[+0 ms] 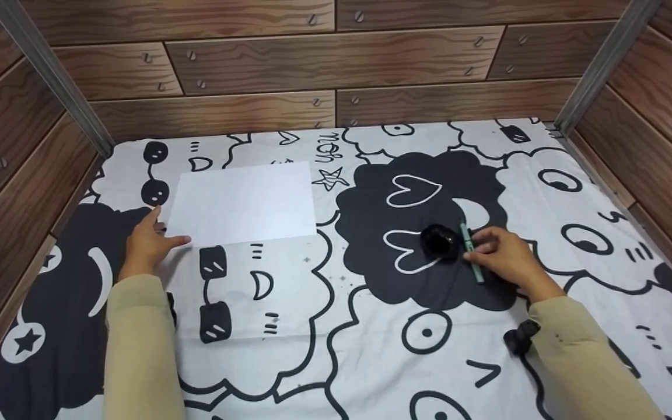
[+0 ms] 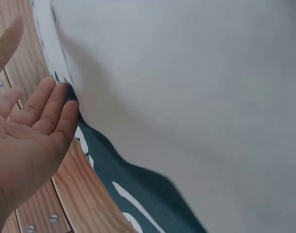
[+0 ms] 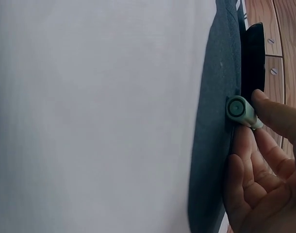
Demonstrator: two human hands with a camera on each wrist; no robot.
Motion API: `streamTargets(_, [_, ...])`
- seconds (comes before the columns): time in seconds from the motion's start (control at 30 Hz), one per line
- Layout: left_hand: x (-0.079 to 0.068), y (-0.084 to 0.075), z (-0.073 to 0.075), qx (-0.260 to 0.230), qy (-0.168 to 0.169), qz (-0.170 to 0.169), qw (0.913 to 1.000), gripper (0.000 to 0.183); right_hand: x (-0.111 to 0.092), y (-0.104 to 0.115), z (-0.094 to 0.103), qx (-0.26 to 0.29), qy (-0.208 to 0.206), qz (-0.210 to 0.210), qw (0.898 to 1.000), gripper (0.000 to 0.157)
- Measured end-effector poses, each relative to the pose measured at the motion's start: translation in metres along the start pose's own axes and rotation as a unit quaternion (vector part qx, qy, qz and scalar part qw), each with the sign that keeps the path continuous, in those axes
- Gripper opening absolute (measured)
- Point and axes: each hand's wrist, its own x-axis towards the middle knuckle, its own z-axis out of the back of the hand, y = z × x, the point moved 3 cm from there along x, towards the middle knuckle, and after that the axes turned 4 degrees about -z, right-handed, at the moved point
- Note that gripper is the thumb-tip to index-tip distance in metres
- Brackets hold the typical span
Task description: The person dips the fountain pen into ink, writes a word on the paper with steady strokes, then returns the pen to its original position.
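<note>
A blank white sheet of paper [image 1: 245, 204] lies on the cloth, left of the middle. Spread at its left edge is my left hand [image 1: 149, 242], its thumb at the near left corner; the left wrist view shows this hand [image 2: 36, 126] with extended fingers. My right hand [image 1: 502, 256] pinches a light green pen [image 1: 470, 254] between thumb and fingers. In the right wrist view, the round end of the pen [image 3: 239, 108] faces the camera beside the thumb. Just left of the pen sits a glossy black rounded object [image 1: 439, 241], its dark curved side also visible in the right wrist view.
A white cloth [image 1: 382, 350] with black cartoon drawings covers the table. Wood-patterned panels [image 1: 254, 64] enclose the back and both sides, with grey metal posts [image 1: 607, 64] at the back corners. A black cable [image 1: 537, 379] runs from the right wrist.
</note>
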Motion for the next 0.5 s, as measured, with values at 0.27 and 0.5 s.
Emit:
streamTargets(0.27, [0.0009, 0.0044, -0.0034, -0.006, 0.004, 0.016, 0.9998, 0.093, -0.0011, 0.0026, 0.0005, -0.001, 0.003, -0.014, 1.000, 0.045])
streamTargets(0.5, [0.0032, 0.0051, -0.0062, 0.012, -0.003, 0.017, 0.9998, 0.086, -0.0018, 0.0031, 0.0004, -0.008, -0.003, -0.009, 1.000, 0.042])
